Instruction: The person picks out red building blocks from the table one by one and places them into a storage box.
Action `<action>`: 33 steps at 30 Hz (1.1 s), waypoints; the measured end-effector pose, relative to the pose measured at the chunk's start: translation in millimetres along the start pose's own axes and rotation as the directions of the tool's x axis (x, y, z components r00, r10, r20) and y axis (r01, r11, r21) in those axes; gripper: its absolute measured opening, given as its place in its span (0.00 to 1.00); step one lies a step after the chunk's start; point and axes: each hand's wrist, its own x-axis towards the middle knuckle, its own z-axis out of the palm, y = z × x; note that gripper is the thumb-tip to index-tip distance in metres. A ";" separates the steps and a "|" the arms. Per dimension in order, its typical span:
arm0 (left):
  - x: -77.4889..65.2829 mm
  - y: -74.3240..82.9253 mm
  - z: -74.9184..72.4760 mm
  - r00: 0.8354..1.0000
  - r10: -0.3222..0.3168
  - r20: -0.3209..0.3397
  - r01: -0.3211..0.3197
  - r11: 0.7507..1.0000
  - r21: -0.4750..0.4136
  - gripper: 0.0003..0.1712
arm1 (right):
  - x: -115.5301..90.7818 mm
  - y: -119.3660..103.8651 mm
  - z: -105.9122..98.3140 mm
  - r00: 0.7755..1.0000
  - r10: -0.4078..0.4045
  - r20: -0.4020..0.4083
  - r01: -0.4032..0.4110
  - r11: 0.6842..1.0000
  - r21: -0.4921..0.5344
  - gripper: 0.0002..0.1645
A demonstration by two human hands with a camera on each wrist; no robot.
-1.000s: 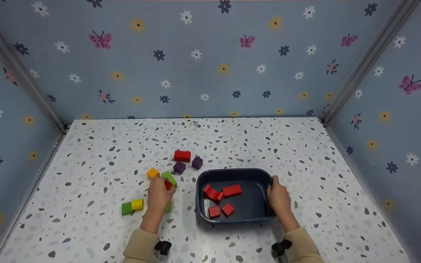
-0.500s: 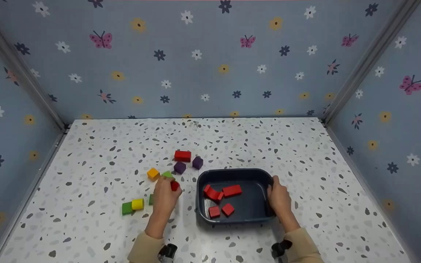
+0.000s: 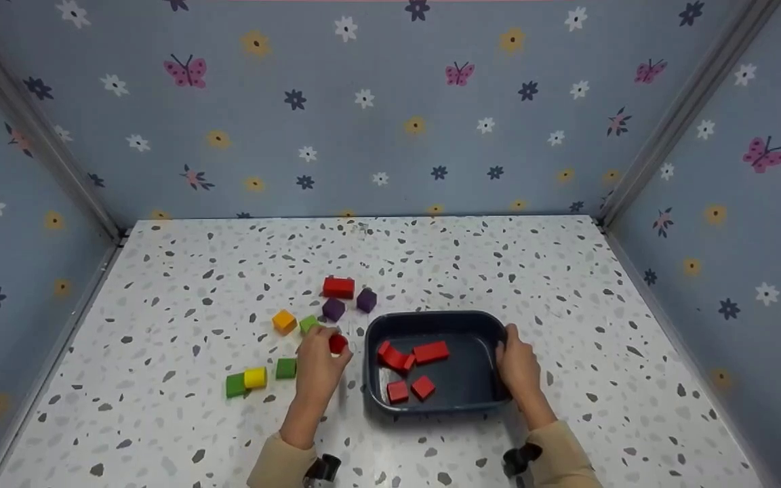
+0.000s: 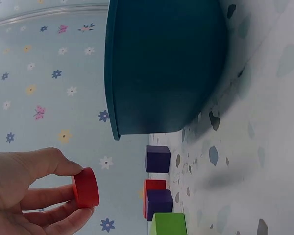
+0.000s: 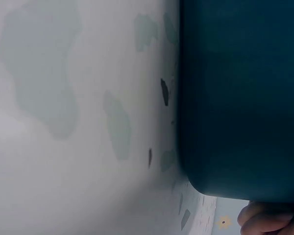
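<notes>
The white, grey-speckled tabletop (image 3: 180, 291) is viewed forward and downward from the head, while the dark-blue, rounded-rectangular tray (image 3: 465, 373) is shared by both low, sideways wrist views, nearest in the right.

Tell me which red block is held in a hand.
The round red block pinched by the left hand. The other visible red blocks lie in the dark tray, except the one near the purple cubes.

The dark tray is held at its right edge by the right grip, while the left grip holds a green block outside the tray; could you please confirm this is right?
Almost: the left grip holds a red block outside the tray, not green, as the left wrist view shows; the rest stands.
</notes>
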 end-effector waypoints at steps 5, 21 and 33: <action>-2.8 6.5 1.1 1.000 0.006 0.006 -0.006 1.000 -0.022 0.17 | 0.1 -0.6 -0.7 1.000 0.009 0.013 -0.009 1.000 -0.002 0.11; -8.6 21.7 10.9 0.997 0.080 -0.001 -0.080 0.995 -0.063 0.14 | 0.5 -1.6 -1.7 0.998 0.040 0.044 -0.041 0.999 0.004 0.11; -12.3 30.6 20.3 0.990 0.142 0.006 -0.141 0.985 -0.104 0.13 | 0.2 -1.1 -1.8 0.999 0.019 0.028 -0.019 1.000 0.003 0.11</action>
